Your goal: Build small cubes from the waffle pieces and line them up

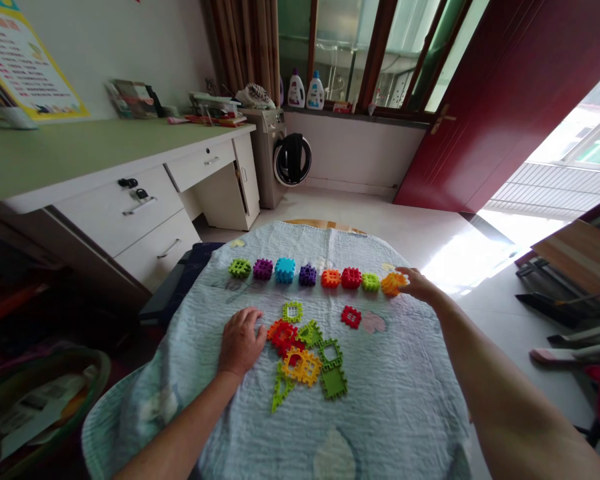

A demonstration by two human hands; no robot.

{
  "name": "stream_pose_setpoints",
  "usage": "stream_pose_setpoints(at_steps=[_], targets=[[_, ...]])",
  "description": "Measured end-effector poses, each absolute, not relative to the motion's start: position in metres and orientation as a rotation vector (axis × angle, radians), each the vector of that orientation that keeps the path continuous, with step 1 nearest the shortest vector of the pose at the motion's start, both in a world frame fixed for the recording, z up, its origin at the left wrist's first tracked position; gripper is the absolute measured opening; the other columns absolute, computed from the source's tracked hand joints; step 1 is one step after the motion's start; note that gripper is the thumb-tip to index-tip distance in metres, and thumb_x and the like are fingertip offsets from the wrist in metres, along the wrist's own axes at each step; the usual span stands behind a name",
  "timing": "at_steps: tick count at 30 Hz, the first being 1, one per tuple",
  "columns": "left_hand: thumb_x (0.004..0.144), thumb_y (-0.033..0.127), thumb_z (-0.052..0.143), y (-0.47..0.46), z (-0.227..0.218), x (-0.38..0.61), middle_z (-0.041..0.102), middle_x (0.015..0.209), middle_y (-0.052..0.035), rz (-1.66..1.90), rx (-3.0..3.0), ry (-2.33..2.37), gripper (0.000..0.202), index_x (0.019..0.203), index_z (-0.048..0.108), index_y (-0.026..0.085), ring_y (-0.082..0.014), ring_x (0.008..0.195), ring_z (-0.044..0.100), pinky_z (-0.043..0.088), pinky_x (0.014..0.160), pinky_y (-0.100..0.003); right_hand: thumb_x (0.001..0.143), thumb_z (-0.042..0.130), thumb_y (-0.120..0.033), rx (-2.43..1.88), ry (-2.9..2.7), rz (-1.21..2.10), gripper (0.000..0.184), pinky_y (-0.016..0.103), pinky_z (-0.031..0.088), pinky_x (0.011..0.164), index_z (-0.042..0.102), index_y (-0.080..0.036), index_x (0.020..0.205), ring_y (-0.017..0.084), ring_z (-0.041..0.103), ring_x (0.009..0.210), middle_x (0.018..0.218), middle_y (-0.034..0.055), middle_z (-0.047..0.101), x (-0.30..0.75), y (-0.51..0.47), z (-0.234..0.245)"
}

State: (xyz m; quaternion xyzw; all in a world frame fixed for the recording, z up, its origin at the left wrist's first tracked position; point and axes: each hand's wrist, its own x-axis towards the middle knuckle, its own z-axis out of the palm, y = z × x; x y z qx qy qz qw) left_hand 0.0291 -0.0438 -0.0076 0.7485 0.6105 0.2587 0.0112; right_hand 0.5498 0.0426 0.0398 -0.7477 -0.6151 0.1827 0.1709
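Note:
My right hand [417, 283] grips a yellow-orange block cube [393, 285] at the right end of a row of cubes built from interlocking plastic pieces. Leftward along the row are a light green cube [371, 282], a red cube [351, 277], an orange cube [331, 278], a dark purple cube [307, 275], a blue cube [285, 270], a purple cube [263, 269] and a green cube [240, 268]. My left hand [243, 341] rests on the cloth, fingers loosely spread, beside a pile of flat pieces, among them yellow window pieces [308, 367] and a green triangle [281, 388].
A pale blue cloth [380, 413] covers the round table. A single red piece [351, 317] lies apart from the pile. Beyond the table are a desk [110, 143], a washing machine [270, 157] with its door ajar, and a red door [460, 107]. At lower left stands a basket [100, 373].

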Motion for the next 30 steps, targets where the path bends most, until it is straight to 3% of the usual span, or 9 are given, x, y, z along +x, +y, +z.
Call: stream_pose_setpoints(at_steps=[9,16,20,24,27,30], targets=[[0.082,0.022,0.053,-0.044,-0.006,0.030,0.065,0.112,-0.0109,0.788,2.308,1.916,0.022,0.102,0.061,0.019,-0.0278,0.110,0.058,0.045,0.099,-0.044,0.059,0.066,-0.026,-1.917,-1.602,0.608,0.068,0.047,0.055,0.085,0.057,-0.025,0.127,0.030,0.065,0.101,0.114,0.0114,0.064,0.547,0.037,0.028],[0.080,0.022,0.054,-0.045,-0.004,0.031,0.066,0.111,-0.0112,0.810,2.298,1.905,0.022,0.100,0.063,0.020,-0.0281,0.108,0.059,0.046,0.098,-0.044,0.063,0.059,-0.019,-1.994,-1.416,0.501,0.073,0.046,0.049,0.098,0.048,-0.017,0.136,0.033,0.054,0.125,0.133,0.0189,0.056,0.525,0.021,0.038],[0.080,0.021,0.054,-0.045,-0.002,0.032,0.066,0.111,-0.0115,0.811,2.288,1.910,0.022,0.101,0.063,0.020,-0.0279,0.108,0.059,0.046,0.098,-0.044,0.068,0.056,-0.026,-1.974,-1.274,0.284,0.071,0.044,0.051,0.096,0.045,-0.020,0.138,0.030,0.054,0.124,0.139,0.0168,0.051,0.499,-0.008,0.042],[0.081,0.021,0.053,-0.046,-0.002,0.032,0.066,0.111,-0.0116,0.794,2.291,1.905,0.022,0.101,0.063,0.019,-0.0278,0.108,0.058,0.045,0.099,-0.044,0.072,0.049,-0.027,-1.828,-1.220,0.164,0.052,0.038,0.055,0.082,0.056,-0.018,0.123,0.025,0.064,0.102,0.121,0.0147,0.062,0.448,-0.055,0.029],[0.081,0.021,0.053,-0.046,-0.002,0.032,0.065,0.112,-0.0115,0.792,2.292,1.909,0.022,0.101,0.063,0.019,-0.0279,0.109,0.058,0.045,0.099,-0.044,0.074,0.047,-0.029,-1.807,-1.338,0.327,0.035,0.036,0.054,0.077,0.064,-0.021,0.102,0.022,0.066,0.084,0.099,0.0092,0.070,0.408,-0.087,0.013],[0.082,0.021,0.053,-0.046,-0.002,0.032,0.066,0.112,-0.0114,0.798,2.293,1.911,0.022,0.101,0.063,0.019,-0.0279,0.109,0.058,0.045,0.099,-0.043,0.075,0.045,-0.031,-1.819,-1.414,0.427,0.028,0.037,0.053,0.077,0.067,-0.023,0.091,0.022,0.066,0.077,0.086,0.0067,0.073,0.382,-0.105,0.001]])
